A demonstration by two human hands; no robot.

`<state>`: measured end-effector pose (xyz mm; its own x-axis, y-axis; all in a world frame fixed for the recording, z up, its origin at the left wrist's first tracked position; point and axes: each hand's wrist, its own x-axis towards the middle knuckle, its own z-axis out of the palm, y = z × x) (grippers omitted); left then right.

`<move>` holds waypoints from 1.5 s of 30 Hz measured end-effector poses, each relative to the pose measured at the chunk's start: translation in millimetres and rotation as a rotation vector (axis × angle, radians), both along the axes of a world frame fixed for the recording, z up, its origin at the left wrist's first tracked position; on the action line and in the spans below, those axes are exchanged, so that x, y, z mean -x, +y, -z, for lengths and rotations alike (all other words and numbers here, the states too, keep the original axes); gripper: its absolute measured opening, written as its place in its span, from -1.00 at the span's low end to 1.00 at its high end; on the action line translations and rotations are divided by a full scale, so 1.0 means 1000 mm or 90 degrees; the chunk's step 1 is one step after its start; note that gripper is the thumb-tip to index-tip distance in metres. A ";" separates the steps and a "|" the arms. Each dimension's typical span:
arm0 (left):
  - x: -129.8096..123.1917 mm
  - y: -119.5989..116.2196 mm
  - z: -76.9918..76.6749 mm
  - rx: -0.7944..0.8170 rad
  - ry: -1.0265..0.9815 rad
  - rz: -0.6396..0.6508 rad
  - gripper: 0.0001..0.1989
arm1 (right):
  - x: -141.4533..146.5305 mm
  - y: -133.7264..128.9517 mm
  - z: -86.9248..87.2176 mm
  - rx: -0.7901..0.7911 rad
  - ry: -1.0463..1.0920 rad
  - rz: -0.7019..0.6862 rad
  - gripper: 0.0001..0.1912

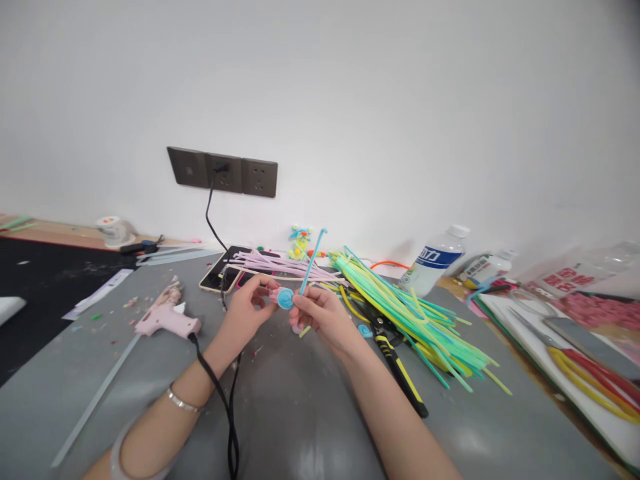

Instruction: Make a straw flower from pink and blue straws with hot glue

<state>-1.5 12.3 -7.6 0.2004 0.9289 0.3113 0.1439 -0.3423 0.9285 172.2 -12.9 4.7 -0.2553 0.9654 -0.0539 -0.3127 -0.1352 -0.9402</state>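
Observation:
A small blue coil [285, 298] is held between my two hands above the grey mat [300, 407]. My left hand [249, 308] pinches a small pink piece at the coil's left side. At the coil's right edge, the fingers of my right hand [323, 316] are closed on it, and a blue pipe cleaner [314, 261] rises from there, tilted to the right with a bent tip. Another small blue coil [365, 331] lies on the mat right of my right hand.
A pink glue gun [167, 321] with a black cord lies left. Pink stems [285, 263] and phones lie behind my hands. To the right are green and yellow stems [415, 313], pliers [400, 373], a bottle [434, 260] and scissors [585, 370].

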 end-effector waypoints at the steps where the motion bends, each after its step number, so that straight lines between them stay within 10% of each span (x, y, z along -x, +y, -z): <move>1: 0.000 0.000 -0.001 0.000 0.000 -0.001 -0.86 | 0.000 0.000 0.000 -0.001 -0.003 0.001 -0.66; 45: 0.001 -0.004 -0.001 -0.052 -0.012 -0.020 -0.74 | 0.022 0.003 0.019 0.027 0.072 0.116 -0.58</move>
<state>-2.5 7.8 -6.6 0.1644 0.9061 0.3898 0.1388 -0.4124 0.9003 150.7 -10.3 -14.4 -0.0841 0.9935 -0.0767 -0.4384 -0.1060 -0.8925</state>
